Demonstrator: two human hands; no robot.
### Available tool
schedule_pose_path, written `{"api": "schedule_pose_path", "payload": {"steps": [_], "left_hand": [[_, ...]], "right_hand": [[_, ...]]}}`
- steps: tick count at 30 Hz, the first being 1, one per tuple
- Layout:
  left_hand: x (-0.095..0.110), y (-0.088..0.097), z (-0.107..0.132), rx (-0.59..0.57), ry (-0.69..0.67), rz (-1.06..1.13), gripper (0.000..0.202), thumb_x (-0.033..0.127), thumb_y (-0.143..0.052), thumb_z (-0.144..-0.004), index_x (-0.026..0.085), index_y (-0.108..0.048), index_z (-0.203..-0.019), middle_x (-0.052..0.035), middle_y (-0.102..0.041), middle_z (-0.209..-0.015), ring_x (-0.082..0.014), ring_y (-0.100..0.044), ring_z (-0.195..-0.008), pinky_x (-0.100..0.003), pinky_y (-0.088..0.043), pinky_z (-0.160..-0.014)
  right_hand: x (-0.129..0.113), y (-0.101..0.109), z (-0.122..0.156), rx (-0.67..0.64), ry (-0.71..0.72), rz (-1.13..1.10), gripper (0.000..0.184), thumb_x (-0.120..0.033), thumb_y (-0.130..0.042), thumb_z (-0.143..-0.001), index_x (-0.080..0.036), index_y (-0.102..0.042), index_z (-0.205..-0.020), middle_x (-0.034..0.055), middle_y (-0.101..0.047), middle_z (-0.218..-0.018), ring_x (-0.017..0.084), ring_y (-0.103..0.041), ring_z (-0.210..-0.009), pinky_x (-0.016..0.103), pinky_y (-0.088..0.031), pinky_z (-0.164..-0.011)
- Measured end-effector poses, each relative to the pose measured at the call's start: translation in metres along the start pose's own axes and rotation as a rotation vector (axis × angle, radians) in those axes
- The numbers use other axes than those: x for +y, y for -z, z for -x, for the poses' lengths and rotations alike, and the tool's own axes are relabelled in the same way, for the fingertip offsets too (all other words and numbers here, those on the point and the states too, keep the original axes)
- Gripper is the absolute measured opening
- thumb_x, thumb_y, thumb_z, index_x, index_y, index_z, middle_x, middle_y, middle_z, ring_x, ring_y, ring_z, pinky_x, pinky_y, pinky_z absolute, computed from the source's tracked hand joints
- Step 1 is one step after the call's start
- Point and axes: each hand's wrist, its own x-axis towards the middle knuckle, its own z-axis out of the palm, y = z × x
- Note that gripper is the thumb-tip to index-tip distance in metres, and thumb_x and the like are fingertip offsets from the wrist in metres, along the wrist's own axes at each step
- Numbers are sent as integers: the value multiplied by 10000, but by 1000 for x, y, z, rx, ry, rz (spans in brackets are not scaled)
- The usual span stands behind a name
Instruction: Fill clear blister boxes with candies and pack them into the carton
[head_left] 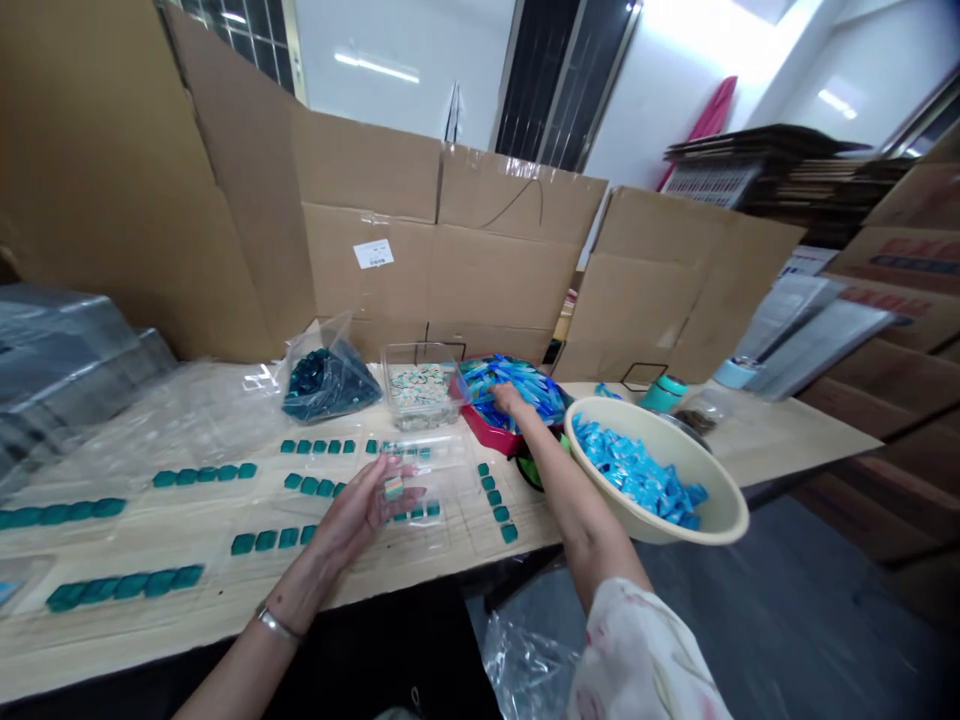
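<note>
My left hand point(371, 505), palm turned upward, holds a small pale block with orange and green stripes point(394, 487) at its fingers. Clear plastic trays point(450, 480) with rows of teal squares point(427, 509) lie under and beside this hand. My right hand point(508, 399) reaches into a red tray point(480, 428) heaped with slim blue stick-like pieces point(529, 382). Its fingers look drawn together among the pieces; what they grip is hidden. Left of the red tray stands a clear box point(424, 390) of small pale-and-green pieces.
A cream basin point(724, 525) of blue packets stands at the table's right edge beside my right forearm. A bag of dark teal pieces point(326, 385) lies behind the trays. Cardboard panels point(367, 290) wall the back. Stacked clear trays point(60, 350) sit far left; a teal-lidded container point(664, 393) stands right.
</note>
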Motion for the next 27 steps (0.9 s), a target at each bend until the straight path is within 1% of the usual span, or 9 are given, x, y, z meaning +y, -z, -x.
{"api": "schedule_pose_path", "payload": {"steps": [4, 8, 10, 13, 15, 18, 22, 25, 27], "left_hand": [[2, 7, 2, 32, 0, 0, 223, 297, -605, -833, 140, -576, -989, -128, -672, -1043, -252, -689, -881, -376, -569, -780], [3, 13, 2, 54, -16, -4, 235, 321, -581, -847, 138, -558, -993, -128, -674, -1028, -239, -699, -817, -354, -576, -709], [2, 14, 1, 36, -32, -11, 262, 347, -555, -861, 139, -545, -1021, -131, -673, -1026, -237, -701, -784, -362, -573, -689], [-3, 13, 1, -6, -48, -45, 308, 386, -519, -876, 141, -526, -1063, -141, -670, -1026, -237, -700, -772, -355, -564, -672], [-6, 10, 2, -32, -45, -67, 328, 404, -507, -879, 141, -523, -1074, -142, -668, -1023, -237, -699, -776, -341, -558, -660], [-9, 2, 4, -57, -18, -76, 340, 411, -502, -881, 142, -528, -1087, -145, -663, -1041, -234, -697, -784, -316, -552, -634], [-9, -12, 11, -69, 46, -116, 350, 392, -512, -878, 139, -536, -1119, -148, -667, -1055, -238, -696, -795, -318, -556, -648], [-8, -13, 16, -9, 65, -175, 355, 374, -533, -869, 146, -545, -1140, -146, -667, -1082, -249, -692, -836, -318, -563, -654], [-8, -8, 16, 26, 71, -203, 348, 360, -545, -864, 156, -552, -1145, -144, -654, -1131, -251, -688, -868, -305, -566, -651]], "right_hand": [[-4, 2, 0, 126, -70, 44, 159, -13, -546, -731, -73, -693, -740, 221, -694, -858, 265, -631, -937, 329, -427, -872], [-6, 11, 30, 265, -69, 15, 180, -92, -544, -776, -69, -703, -857, 228, -686, -926, 302, -634, -916, 383, -466, -798], [-10, 16, 57, 348, 31, -52, 210, -195, -537, -832, -126, -697, -947, 156, -684, -1007, 258, -621, -955, 361, -463, -835], [-26, 21, 104, 519, 357, -338, 207, -316, -570, -845, -177, -705, -918, 80, -698, -909, 214, -632, -861, 336, -482, -795], [-41, 22, 130, 580, 428, -416, 212, -349, -572, -851, -196, -704, -918, 67, -693, -897, 209, -624, -861, 341, -479, -797], [-64, 13, 151, 587, 442, -447, 188, -334, -582, -853, -199, -702, -907, 66, -685, -884, 198, -615, -850, 335, -475, -793], [-83, -10, 159, 533, 538, -415, 169, -308, -575, -864, -202, -699, -911, 63, -683, -889, 182, -611, -866, 331, -471, -816], [-72, -10, 168, 541, 505, -280, 229, -317, -556, -875, -206, -665, -1043, 93, -616, -1136, 195, -545, -1072, 330, -441, -912], [-47, 6, 177, 546, 302, -142, 237, -259, -501, -902, -193, -647, -1077, 106, -592, -1177, 202, -523, -1111, 325, -422, -937]]}}
